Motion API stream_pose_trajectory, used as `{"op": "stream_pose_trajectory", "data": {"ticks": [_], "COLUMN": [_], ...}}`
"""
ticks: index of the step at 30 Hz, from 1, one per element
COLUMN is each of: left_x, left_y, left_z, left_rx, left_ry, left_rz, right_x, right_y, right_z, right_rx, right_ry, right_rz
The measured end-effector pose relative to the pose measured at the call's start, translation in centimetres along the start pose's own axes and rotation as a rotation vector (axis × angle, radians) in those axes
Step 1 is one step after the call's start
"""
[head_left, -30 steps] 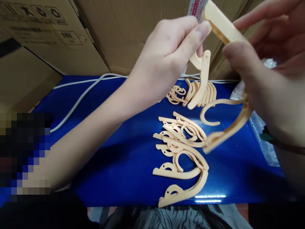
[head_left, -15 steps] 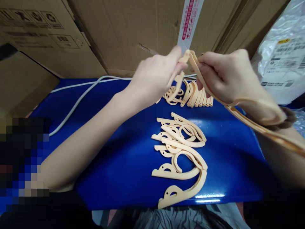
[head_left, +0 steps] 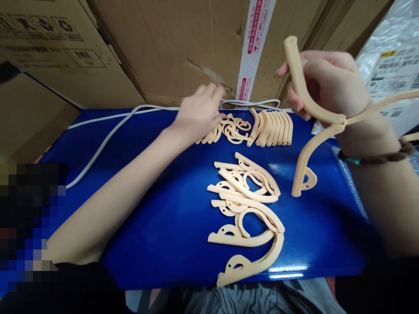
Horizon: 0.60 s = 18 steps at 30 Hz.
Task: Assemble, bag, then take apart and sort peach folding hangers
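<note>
My right hand (head_left: 327, 80) is raised at the right and closed around a beige plastic folding hanger (head_left: 303, 93). One arm of the hanger points up past my fingers; another, with a half-round notch piece, hangs down. A thin curved part runs right, over my wrist. My left hand (head_left: 199, 111) is at the table's back, over a row of curved hanger arms (head_left: 214, 134) that it partly covers. Its fingers look apart, with nothing seen in them. To its right lie a heap of small hooks (head_left: 235, 130) and a row of curved arms (head_left: 271, 127).
Several folded hangers (head_left: 250, 200) lie mid-table on the blue tabletop (head_left: 157, 226). A white cable (head_left: 108, 137) runs along the left and back edges. Cardboard boxes (head_left: 183, 39) wall off the back, and a plastic-wrapped package (head_left: 389, 74) stands at the right.
My left hand has let go of the hanger and moved left and down to the back row. My right hand has lifted the hanger slightly up and right, turning it.
</note>
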<state>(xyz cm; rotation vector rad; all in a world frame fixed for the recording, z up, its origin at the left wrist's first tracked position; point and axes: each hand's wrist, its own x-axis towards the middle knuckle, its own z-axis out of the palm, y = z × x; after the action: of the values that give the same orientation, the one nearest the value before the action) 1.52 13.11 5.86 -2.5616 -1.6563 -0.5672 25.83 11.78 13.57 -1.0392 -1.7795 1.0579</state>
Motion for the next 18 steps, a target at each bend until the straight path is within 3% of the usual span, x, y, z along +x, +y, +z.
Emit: {"op": "stream_pose_trajectory", "data": {"ticks": [3, 5, 12, 18], "left_x": [-0.1, -0.1, -0.4, -0.4], "left_y": [2.1, 3.0, 3.1, 3.1], "left_z": [0.8, 1.3, 2.8, 2.2], "left_rx": [-0.015, 0.017, 0.038, -0.061], "left_ry": [-0.090, -0.115, -0.147, -0.138], "left_rz": [0.319, 0.410, 0.445, 0.472], "right_x": [-0.1, -0.1, 0.1, 0.3], "right_y": [0.0, 0.0, 0.4, 0.7], "right_z": [-0.1, -0.1, -0.1, -0.1], "right_rx": [-0.007, -0.026, -0.033, -0.047], "right_ry": [0.024, 0.041, 0.001, -0.008], "right_rz": [0.019, 0.024, 0.028, 0.031]}}
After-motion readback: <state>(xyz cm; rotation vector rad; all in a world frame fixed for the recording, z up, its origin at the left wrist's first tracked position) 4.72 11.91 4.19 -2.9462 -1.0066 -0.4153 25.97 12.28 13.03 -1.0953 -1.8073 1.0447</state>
